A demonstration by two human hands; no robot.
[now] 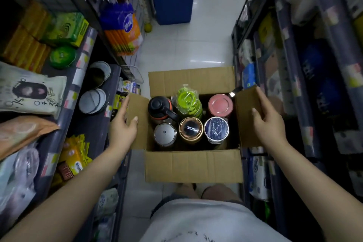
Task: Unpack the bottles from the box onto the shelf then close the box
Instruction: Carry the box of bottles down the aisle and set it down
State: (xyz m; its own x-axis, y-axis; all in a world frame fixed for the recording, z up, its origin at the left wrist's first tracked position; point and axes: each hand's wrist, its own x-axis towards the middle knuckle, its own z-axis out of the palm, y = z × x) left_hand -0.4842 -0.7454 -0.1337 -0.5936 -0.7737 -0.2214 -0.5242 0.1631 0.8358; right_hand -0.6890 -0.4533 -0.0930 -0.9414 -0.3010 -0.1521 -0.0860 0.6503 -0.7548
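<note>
Head view, left to right: shelf (94,124) on the left with packets, a green round tin (62,57) and round lidded containers (94,100) near its dark edge; left hand (123,124) holding the box's left flap (137,120), thumb on the inner face, fingers behind the outer face, so a grip pinching cardboard; open cardboard box (193,165) on the white tiled floor between the two shelving rows, far flap and near flap both folded outward; six bottles standing upright inside in two rows; back row: black-capped bottle (160,107), green-lidded bottle (187,101) wrapped in clear plastic, pink-lidded bottle (220,104); front row: silver-lidded bottle (165,133), copper-rimmed bottle (191,128) with a black top, white-rimmed bottle (216,128) with a dark patterned top; right hand (269,120) on the right flap (247,118), thumb laid on the inner face, fingers curled over the top edge, likewise a grip pinching cardboard; dark shelving (306,84) on the right stocked with packaged goods; bent knees and a white shirt at the bottom edge
</note>
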